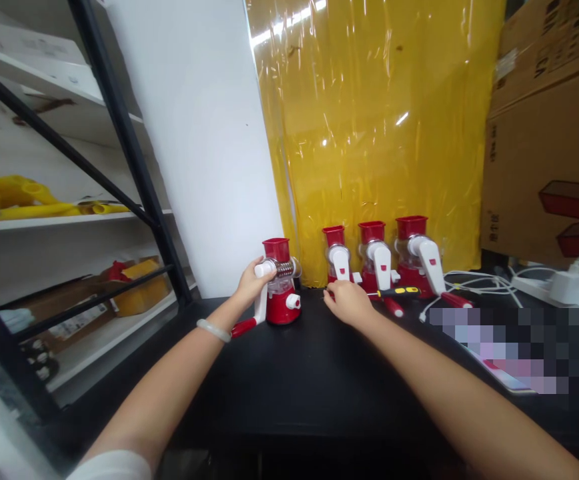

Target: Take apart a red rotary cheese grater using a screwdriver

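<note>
On the desk, apparently steadying a grater, clasping its crank hub with the left hand, curling the right hand, unclear around what, by a second grater, probably needing firm bracing next

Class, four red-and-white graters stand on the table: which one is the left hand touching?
The leftmost grater: the left hand holds its white end. It stands apart, while the other three graters stand close together to the right.
</note>
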Tool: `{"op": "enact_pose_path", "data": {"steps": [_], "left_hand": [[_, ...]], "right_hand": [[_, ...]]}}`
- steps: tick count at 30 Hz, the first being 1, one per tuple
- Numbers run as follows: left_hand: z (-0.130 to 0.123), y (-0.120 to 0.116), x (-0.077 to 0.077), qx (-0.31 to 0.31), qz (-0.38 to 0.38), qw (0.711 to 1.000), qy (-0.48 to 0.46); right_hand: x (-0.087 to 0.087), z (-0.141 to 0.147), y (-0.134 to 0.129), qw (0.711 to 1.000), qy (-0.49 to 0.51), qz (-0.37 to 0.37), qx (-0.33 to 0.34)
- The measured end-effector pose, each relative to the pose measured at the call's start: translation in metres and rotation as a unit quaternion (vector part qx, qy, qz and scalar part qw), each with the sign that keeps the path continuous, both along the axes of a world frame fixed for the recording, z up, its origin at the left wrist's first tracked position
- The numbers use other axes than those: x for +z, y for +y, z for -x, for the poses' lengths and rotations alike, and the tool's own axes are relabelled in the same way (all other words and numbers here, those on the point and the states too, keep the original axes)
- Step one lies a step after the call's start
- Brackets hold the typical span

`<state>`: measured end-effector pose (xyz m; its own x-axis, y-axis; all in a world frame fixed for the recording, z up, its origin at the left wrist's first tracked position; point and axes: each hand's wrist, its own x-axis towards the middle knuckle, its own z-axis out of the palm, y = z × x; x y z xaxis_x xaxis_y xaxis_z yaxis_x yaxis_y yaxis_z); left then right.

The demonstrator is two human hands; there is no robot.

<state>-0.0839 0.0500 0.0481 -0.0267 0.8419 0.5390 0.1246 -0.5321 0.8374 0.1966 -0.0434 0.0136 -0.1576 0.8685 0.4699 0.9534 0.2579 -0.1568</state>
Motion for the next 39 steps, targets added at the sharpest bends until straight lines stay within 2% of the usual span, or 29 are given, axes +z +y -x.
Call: {"op": "enact_pose_path", "data": {"steps": [6, 14, 17, 19, 21, 24, 26, 29, 31, 34, 37, 39], "left_hand": [[0.016, -0.034, 0.004, -0.076, 0.031, 0.997, 0.001], [0.007, -0.071, 0.002, -0.158, 0.047, 0.985, 0.047], [0.006, -0.075, 0.003, -0.169, 0.052, 0.983, 0.052], [0.007, -0.075, 0.004, -0.179, 0.062, 0.981, 0.051], [0.007, -0.072, 0.005, -0.19, 0.074, 0.978, 0.053], [0.005, -0.07, 0.008, -0.211, 0.092, 0.972, 0.057], [0.002, -0.068, 0.009, -0.221, 0.099, 0.969, 0.056], [-0.001, -0.067, 0.006, -0.21, 0.09, 0.972, 0.05], [-0.002, -0.067, 0.002, -0.187, 0.074, 0.979, 0.045], [-0.003, -0.069, -0.003, -0.155, 0.068, 0.985, 0.043], [-0.003, -0.073, -0.007, -0.131, 0.07, 0.987, 0.055], [-0.002, -0.075, -0.009, -0.111, 0.056, 0.989, 0.075]], "right_hand": [[0.0, -0.001, 0.0, 1.0, -0.003, 0.0, 0.0], [0.0, -0.001, 0.0, 1.0, 0.015, -0.001, 0.005], [-0.001, -0.003, 0.0, 0.998, 0.058, -0.019, 0.016], [0.003, -0.004, 0.001, 0.989, 0.134, -0.056, 0.039], [0.012, -0.004, 0.004, 0.963, 0.229, -0.105, 0.097], [0.038, 0.002, 0.011, 0.909, 0.329, -0.139, 0.213], [0.061, 0.008, 0.015, 0.892, 0.349, -0.101, 0.269], [0.091, 0.016, 0.018, 0.886, 0.333, 0.01, 0.323], [0.104, 0.018, 0.017, 0.891, 0.307, 0.051, 0.33], [0.113, 0.019, 0.018, 0.896, 0.297, 0.059, 0.323], [0.118, 0.02, 0.028, 0.881, 0.35, 0.033, 0.317], [0.124, 0.019, 0.04, 0.861, 0.401, -0.019, 0.311]]}}
